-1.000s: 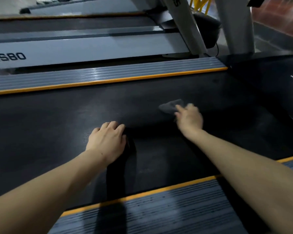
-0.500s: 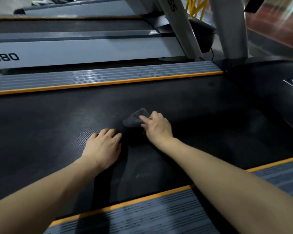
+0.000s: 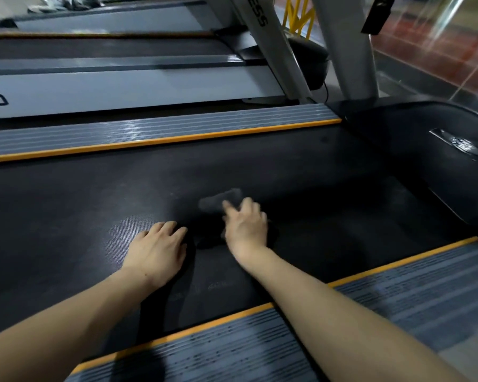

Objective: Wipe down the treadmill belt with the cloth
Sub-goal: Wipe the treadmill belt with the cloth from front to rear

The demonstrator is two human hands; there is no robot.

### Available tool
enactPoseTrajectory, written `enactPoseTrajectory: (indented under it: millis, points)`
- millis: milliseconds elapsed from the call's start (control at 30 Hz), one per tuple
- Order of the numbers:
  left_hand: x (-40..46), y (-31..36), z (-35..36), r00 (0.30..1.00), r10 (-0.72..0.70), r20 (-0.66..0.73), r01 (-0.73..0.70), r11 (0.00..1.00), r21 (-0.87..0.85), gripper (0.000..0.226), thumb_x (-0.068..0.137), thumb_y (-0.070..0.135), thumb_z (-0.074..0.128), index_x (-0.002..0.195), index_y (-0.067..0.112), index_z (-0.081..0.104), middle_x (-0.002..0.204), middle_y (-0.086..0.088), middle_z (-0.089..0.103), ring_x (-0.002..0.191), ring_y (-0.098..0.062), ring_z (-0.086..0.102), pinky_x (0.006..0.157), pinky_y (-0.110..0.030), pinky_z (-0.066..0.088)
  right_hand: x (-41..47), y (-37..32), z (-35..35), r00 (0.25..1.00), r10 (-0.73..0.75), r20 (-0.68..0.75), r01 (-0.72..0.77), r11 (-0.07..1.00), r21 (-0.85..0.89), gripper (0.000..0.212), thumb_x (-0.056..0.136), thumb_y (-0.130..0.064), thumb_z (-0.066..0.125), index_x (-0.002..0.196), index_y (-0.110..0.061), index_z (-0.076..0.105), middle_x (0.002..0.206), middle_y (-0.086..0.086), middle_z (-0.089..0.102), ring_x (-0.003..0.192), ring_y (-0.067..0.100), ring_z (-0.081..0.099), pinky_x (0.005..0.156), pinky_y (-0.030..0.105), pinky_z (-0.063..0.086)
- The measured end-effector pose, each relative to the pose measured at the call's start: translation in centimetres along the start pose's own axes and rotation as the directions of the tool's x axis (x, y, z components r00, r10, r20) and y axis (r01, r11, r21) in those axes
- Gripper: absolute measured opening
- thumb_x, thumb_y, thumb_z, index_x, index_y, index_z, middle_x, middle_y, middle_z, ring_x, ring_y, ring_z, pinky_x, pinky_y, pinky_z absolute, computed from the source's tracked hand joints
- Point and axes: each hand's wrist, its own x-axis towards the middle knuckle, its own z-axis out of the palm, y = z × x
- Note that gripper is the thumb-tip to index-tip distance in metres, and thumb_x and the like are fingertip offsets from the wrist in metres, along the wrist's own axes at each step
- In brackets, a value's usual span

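Head view – two hands, left hand (image 3: 157,249) flat on one belt (image 3: 66,205), right hand (image 3: 246,226) pressing one cloth (image 3: 218,201)

Both forearms bare, no sleeves; left hand (image 3: 156,250) & right hand (image 3: 247,227) ungloved, prob. no rings (blurry).

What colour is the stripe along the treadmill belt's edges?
Orange stripe, bordering the black belt; the head view shows it.

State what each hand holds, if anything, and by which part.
The right hand presses the cloth to the belt, fingers on its near edge. The left hand lies flat on the belt, holding nothing.
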Motion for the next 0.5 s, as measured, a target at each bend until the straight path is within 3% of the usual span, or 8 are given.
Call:
enactPoseTrajectory:
  millis: [67,133,233,300,400,500]
  points:
    - [-0.1,-0.1,0.0,1.0,-0.01,0.014,0.01,1.0,-0.005,0.034,0.096,0.044,0.042,0.122,0.03,0.057,0.127,0.006,0.056,0.117,-0.022,0.053,0.09,-0.039,0.048,-0.1,0.7,-1.1,0.979,-0.195,0.054,0.19,0.979,0.079,0.04,0.09,-0.035,0.063,0.13,-0.033,0.059,0.101,0.007,0.052,0.092,0.028,0.051,0.076,0.041,0.046]
    - [-0.2,0.0,-0.2,1.0,-0.009,0.016,0.009,1.0,-0.003,0.035,0.096,0.044,0.042,0.124,0.029,0.057,0.128,0.005,0.056,0.117,-0.023,0.053,0.091,-0.04,0.048,0.5,4.7,-2.3,0.974,-0.218,0.059,0.214,0.975,0.063,0.04,0.09,-0.037,0.062,0.13,-0.034,0.06,0.099,0.008,0.053,0.089,0.029,0.053,0.073,0.041,0.049]
    - [-0.5,0.7,-0.5,1.0,-0.009,0.02,0.009,1.0,-0.018,0.034,0.096,0.042,0.044,0.124,0.028,0.057,0.131,0.003,0.055,0.119,-0.024,0.053,0.091,-0.041,0.047,2.2,13.5,-4.2,0.995,0.099,0.019,-0.098,0.994,-0.051,0.036,0.093,-0.04,0.057,0.128,-0.038,0.059,0.101,0.011,0.052,0.092,0.034,0.055,0.074,0.04,0.051]
    - [-0.6,1.5,-0.4,0.999,-0.012,0.04,0.013,1.0,-0.029,0.036,0.098,0.041,0.043,0.129,0.028,0.054,0.138,0.003,0.051,0.125,-0.023,0.049,0.094,-0.04,0.044,2.5,17.3,-5.2,0.95,0.313,0.001,-0.309,0.937,-0.163,0.036,0.098,-0.044,0.045,0.133,-0.039,0.051,0.109,0.011,0.049,0.099,0.032,0.052,0.082,0.039,0.047]
    - [-0.7,2.6,-0.5,0.997,-0.026,0.068,0.031,0.997,-0.067,0.039,0.1,0.041,0.039,0.135,0.028,0.05,0.146,0.003,0.043,0.133,-0.023,0.041,0.1,-0.039,0.041,1.9,16.1,-4.9,0.901,0.433,-0.039,-0.431,0.879,-0.204,0.035,0.098,-0.041,0.046,0.132,-0.032,0.051,0.115,0.012,0.047,0.105,0.031,0.048,0.087,0.043,0.041]
    - [-1.1,2.5,-0.6,0.996,-0.027,0.081,0.033,0.997,-0.068,0.04,0.1,0.042,0.038,0.137,0.028,0.048,0.147,0.003,0.042,0.135,-0.022,0.039,0.102,-0.038,0.04,0.2,9.2,-3.0,0.931,0.361,-0.051,-0.365,0.927,-0.093,0.034,0.093,-0.036,0.055,0.125,-0.027,0.059,0.112,0.014,0.049,0.102,0.034,0.048,0.081,0.042,0.042]
